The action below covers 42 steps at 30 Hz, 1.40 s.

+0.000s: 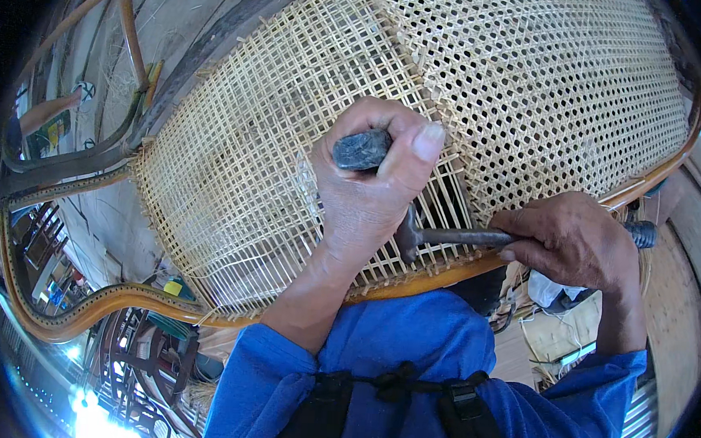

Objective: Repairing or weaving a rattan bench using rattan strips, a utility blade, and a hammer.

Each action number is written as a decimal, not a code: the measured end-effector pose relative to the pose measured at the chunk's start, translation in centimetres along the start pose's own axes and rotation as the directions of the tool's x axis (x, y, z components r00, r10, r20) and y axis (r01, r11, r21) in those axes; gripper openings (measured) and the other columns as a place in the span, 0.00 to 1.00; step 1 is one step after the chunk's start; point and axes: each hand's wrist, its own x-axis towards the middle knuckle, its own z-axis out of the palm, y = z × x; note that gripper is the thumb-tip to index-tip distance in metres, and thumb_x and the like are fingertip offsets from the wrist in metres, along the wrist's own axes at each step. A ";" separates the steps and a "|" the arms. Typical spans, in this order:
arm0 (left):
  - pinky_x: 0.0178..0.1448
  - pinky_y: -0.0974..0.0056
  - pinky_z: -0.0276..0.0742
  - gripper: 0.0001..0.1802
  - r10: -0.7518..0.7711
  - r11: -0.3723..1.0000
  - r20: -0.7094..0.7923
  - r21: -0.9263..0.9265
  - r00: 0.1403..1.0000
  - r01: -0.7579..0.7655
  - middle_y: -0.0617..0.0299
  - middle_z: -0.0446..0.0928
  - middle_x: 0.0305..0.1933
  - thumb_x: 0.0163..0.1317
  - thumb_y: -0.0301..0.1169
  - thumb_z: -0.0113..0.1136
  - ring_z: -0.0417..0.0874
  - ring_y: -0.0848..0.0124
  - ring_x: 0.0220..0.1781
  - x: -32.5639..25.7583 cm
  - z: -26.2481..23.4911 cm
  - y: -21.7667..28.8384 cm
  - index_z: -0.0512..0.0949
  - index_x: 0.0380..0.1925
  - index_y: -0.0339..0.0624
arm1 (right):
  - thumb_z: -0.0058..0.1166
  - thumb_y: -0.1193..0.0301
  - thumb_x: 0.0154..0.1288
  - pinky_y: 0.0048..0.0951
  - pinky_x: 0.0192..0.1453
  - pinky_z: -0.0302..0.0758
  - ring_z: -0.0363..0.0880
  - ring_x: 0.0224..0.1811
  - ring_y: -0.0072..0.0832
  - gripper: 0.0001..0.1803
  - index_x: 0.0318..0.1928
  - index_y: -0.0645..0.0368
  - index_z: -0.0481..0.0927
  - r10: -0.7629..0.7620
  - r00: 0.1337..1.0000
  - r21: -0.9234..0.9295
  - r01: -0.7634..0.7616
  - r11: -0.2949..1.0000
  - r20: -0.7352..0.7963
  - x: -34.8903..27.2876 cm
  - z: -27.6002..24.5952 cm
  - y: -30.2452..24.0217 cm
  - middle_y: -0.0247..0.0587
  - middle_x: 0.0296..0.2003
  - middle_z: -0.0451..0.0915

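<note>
A woven cane panel [244,134] stretches across a curved, varnished wooden frame [435,277] before me. My left hand [368,184] is closed around a dark, worn handle [361,149] whose top end points up at me. The lower part of that tool is hidden under the fist, so its kind does not show. In my right hand [575,239] is a hammer [460,237], gripped near the end of its handle. Its head lies low beside my left wrist, over open strands near the frame's front edge. I cannot tell whether the head touches the frame.
A denser cane section [547,94] fills the right side, with a braided seam between the two weaves. At left, a bare frame section [59,331] shows a row of small holes. Dark wooden chair parts [141,359] stand below it. Another person's arm [51,112] shows at far left.
</note>
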 end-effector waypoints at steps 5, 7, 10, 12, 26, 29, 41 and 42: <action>0.30 0.71 0.74 0.09 -0.045 0.998 0.023 -0.032 0.999 0.046 0.65 0.74 0.24 0.56 0.30 0.64 0.74 0.79 0.26 0.3 0.3 1.0 0.73 0.26 0.39 | 0.55 0.61 0.58 0.37 0.32 0.74 0.80 0.28 0.39 0.20 0.45 0.61 0.78 -0.026 0.980 -0.036 0.020 0.999 -0.197 -0.7 0.2 1.1 0.47 0.25 0.78; 0.31 0.69 0.75 0.08 0.037 0.993 0.027 -0.116 0.999 -0.034 0.63 0.75 0.24 0.56 0.29 0.63 0.75 0.77 0.26 0.3 -0.3 1.7 0.73 0.26 0.40 | 0.54 0.60 0.59 0.38 0.33 0.74 0.80 0.28 0.40 0.20 0.47 0.60 0.78 -0.006 0.994 0.037 0.010 0.999 -0.109 -0.9 0.1 0.5 0.46 0.24 0.78; 0.32 0.64 0.76 0.06 0.160 0.964 0.039 -0.219 0.986 -0.148 0.59 0.75 0.24 0.58 0.27 0.60 0.76 0.71 0.25 0.4 -2.6 3.0 0.73 0.27 0.40 | 0.54 0.64 0.59 0.40 0.36 0.74 0.79 0.31 0.43 0.15 0.44 0.55 0.79 -0.017 0.999 0.072 0.019 0.997 -0.028 -0.9 0.5 -0.6 0.46 0.28 0.79; 0.32 0.64 0.75 0.06 0.135 0.957 0.021 -0.263 0.991 -0.125 0.59 0.75 0.23 0.58 0.28 0.61 0.75 0.72 0.25 0.1 -3.4 3.4 0.73 0.27 0.40 | 0.54 0.63 0.59 0.40 0.37 0.74 0.79 0.32 0.43 0.16 0.45 0.55 0.78 0.002 1.000 0.037 -0.002 0.999 -0.021 -0.7 1.2 -0.5 0.46 0.29 0.80; 0.33 0.70 0.74 0.09 0.055 0.998 -0.022 0.003 0.998 -0.055 0.62 0.75 0.24 0.56 0.29 0.64 0.75 0.77 0.27 -1.5 -2.9 1.6 0.73 0.26 0.38 | 0.53 0.64 0.59 0.40 0.36 0.74 0.79 0.30 0.44 0.14 0.43 0.56 0.78 -0.010 0.999 0.105 0.005 0.994 0.052 1.5 0.6 -1.1 0.47 0.24 0.78; 0.32 0.69 0.74 0.08 0.004 0.998 -0.028 -0.066 1.000 -0.006 0.62 0.74 0.24 0.57 0.28 0.62 0.75 0.76 0.26 -1.1 -2.5 2.5 0.72 0.26 0.38 | 0.56 0.61 0.57 0.35 0.31 0.75 0.81 0.26 0.35 0.18 0.45 0.58 0.79 -0.069 0.986 -0.064 0.060 0.996 -0.155 1.3 1.0 0.1 0.43 0.25 0.80; 0.32 0.66 0.74 0.11 0.030 0.992 -0.065 -0.120 0.997 -0.038 0.59 0.74 0.22 0.57 0.29 0.63 0.75 0.72 0.26 -1.7 -3.8 3.2 0.71 0.26 0.36 | 0.52 0.65 0.59 0.41 0.35 0.74 0.79 0.30 0.43 0.13 0.43 0.55 0.78 -0.058 0.998 0.027 0.058 0.998 -0.009 1.9 1.7 -0.9 0.47 0.26 0.78; 0.33 0.66 0.74 0.11 0.010 0.989 -0.068 -0.149 0.998 -0.020 0.59 0.74 0.23 0.57 0.29 0.63 0.75 0.72 0.26 -1.6 -3.9 2.9 0.71 0.26 0.36 | 0.52 0.65 0.59 0.41 0.35 0.74 0.78 0.29 0.43 0.13 0.43 0.55 0.78 -0.066 0.998 0.018 0.066 0.998 0.018 2.0 1.6 -1.0 0.47 0.25 0.78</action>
